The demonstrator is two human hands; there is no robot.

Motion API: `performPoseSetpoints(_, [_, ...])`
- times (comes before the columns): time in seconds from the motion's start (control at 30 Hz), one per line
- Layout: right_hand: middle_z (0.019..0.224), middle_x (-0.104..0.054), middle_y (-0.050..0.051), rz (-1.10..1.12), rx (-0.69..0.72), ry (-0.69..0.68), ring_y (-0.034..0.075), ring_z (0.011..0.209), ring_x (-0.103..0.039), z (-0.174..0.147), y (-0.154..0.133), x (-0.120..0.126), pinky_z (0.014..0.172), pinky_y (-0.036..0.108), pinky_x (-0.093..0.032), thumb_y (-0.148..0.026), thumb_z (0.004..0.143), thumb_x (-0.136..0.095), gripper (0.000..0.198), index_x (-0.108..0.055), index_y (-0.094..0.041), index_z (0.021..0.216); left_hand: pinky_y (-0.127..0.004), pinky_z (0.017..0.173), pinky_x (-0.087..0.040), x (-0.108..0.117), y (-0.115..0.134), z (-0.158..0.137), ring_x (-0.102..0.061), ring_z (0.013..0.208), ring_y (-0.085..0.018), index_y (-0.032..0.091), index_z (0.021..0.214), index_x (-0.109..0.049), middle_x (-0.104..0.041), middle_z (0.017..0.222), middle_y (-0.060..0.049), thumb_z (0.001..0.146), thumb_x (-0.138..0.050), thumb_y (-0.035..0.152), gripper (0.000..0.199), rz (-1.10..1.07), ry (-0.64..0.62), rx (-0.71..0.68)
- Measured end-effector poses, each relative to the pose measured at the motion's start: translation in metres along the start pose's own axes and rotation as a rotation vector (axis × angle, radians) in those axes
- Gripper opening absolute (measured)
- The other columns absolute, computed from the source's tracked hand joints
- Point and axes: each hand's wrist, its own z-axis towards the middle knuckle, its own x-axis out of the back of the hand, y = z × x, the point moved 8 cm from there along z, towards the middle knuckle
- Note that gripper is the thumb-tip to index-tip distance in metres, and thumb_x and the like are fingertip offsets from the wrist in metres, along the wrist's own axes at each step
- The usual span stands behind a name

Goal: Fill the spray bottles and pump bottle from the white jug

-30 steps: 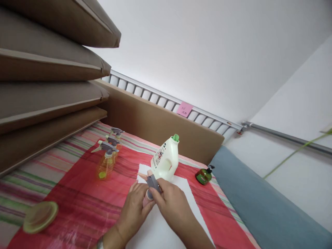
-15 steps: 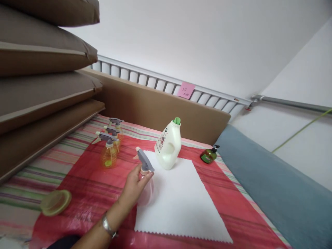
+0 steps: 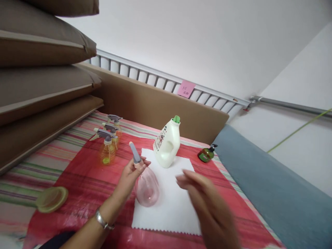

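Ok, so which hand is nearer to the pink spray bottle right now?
The left. The left hand holds the pink spray bottle at its neck, while the right hand is apart from it, off to its right.

We have a see-through pink spray bottle [image 3: 147,189], teardrop-shaped, its grey trigger head [image 3: 135,153] sitting on the neck above a pale peach collar [image 3: 138,165]. It leans in our left hand [image 3: 132,172], head to the left, round belly over the white sheet's [image 3: 168,212] left part; we cannot tell whether its base touches down.
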Motion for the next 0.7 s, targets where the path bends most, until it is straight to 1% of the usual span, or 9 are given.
performPoseSetpoints(0.07, [0.106,-0.061,0.012,0.271,-0.471,-0.156,0.025,0.095,-0.059,-0.001,0.060,-0.041,0.079,0.040,-0.047,-0.059,0.077,-0.051,0.053,-0.052,-0.021,0.114,-0.035,0.089,-0.039,-0.001,0.002,0.000,-0.059,0.092,-0.019,0.020,0.099,-0.056,-0.067,0.092,-0.006,0.078,-0.060,0.030,0.024,-0.153,-0.025,0.020])
performPoseSetpoints(0.13, [0.094,-0.063,0.013,0.540,-0.926,-0.227,0.028,0.085,-0.062,-0.026,0.106,-0.074,0.068,0.042,-0.048,-0.073,0.070,-0.045,0.071,-0.047,-0.018,0.116,-0.035,0.089,-0.039,-0.003,0.005,-0.001,-0.059,0.093,-0.019,0.020,0.101,-0.056,-0.067,0.093,-0.006,0.081,-0.058,0.028,0.022,-0.257,-0.046,0.027])
performPoseSetpoints(0.2, [0.090,-0.063,0.012,0.805,-1.100,-0.351,0.031,0.084,-0.063,-0.046,0.117,-0.103,0.065,0.043,-0.048,-0.079,0.068,-0.036,0.079,-0.041,-0.020,0.120,-0.035,0.090,-0.038,-0.004,0.007,-0.002,-0.059,0.095,-0.020,0.019,0.101,-0.057,-0.067,0.095,-0.007,0.081,-0.057,0.026,0.022,-0.312,-0.062,0.025])
performPoseSetpoints(0.33, [0.094,-0.064,0.016,1.176,-1.108,-0.615,0.031,0.086,-0.063,-0.059,0.087,-0.133,0.060,0.038,-0.048,-0.081,0.068,-0.030,0.077,-0.042,-0.021,0.114,-0.036,0.090,-0.038,-0.005,0.006,-0.003,-0.059,0.096,-0.021,0.017,0.097,-0.060,-0.067,0.093,-0.008,0.081,-0.057,0.027,0.018,-0.349,-0.058,0.038])
performPoseSetpoints(0.4, [0.092,-0.064,0.016,1.229,-1.106,-0.628,0.028,0.081,-0.064,-0.057,0.075,-0.137,0.057,0.032,-0.046,-0.078,0.070,-0.032,0.072,-0.043,-0.020,0.113,-0.036,0.089,-0.039,-0.002,0.005,-0.001,-0.060,0.094,-0.021,0.017,0.093,-0.062,-0.067,0.090,-0.007,0.081,-0.057,0.029,0.018,-0.344,-0.038,0.047])
performPoseSetpoints(0.47, [0.086,-0.065,0.013,1.221,-1.059,-0.534,0.025,0.075,-0.064,-0.049,0.075,-0.137,0.058,0.029,-0.044,-0.071,0.074,-0.041,0.065,-0.040,-0.021,0.116,-0.034,0.088,-0.040,0.001,0.005,0.002,-0.060,0.092,-0.020,0.017,0.090,-0.062,-0.068,0.088,-0.006,0.081,-0.058,0.032,0.019,-0.328,-0.013,0.047])
performPoseSetpoints(0.53, [0.088,-0.064,0.008,1.167,-0.895,-0.357,0.023,0.076,-0.064,-0.034,0.081,-0.130,0.065,0.032,-0.044,-0.058,0.072,-0.059,0.062,-0.038,-0.025,0.120,-0.032,0.086,-0.041,0.005,0.006,0.006,-0.060,0.090,-0.018,0.017,0.089,-0.062,-0.067,0.087,-0.005,0.080,-0.058,0.035,0.020,-0.335,0.013,0.042])
performPoseSetpoints(0.63, [0.114,-0.056,0.006,1.017,-0.587,-0.108,0.025,0.099,-0.058,-0.015,0.088,-0.109,0.080,0.037,-0.043,-0.031,0.049,-0.084,0.084,-0.039,-0.032,0.120,-0.032,0.084,-0.042,0.010,0.006,0.010,-0.060,0.089,-0.018,0.018,0.087,-0.061,-0.067,0.088,-0.005,0.081,-0.058,0.035,0.018,-0.402,0.050,0.041])
performPoseSetpoints(0.7, [0.127,-0.047,0.005,1.002,-0.582,-0.098,0.028,0.109,-0.052,-0.013,0.091,-0.108,0.082,0.041,-0.043,-0.033,0.043,-0.086,0.094,-0.036,-0.037,0.122,-0.032,0.085,-0.042,0.011,0.005,0.010,-0.060,0.091,-0.018,0.019,0.086,-0.061,-0.067,0.090,-0.005,0.081,-0.058,0.035,0.017,-0.443,0.059,0.049])
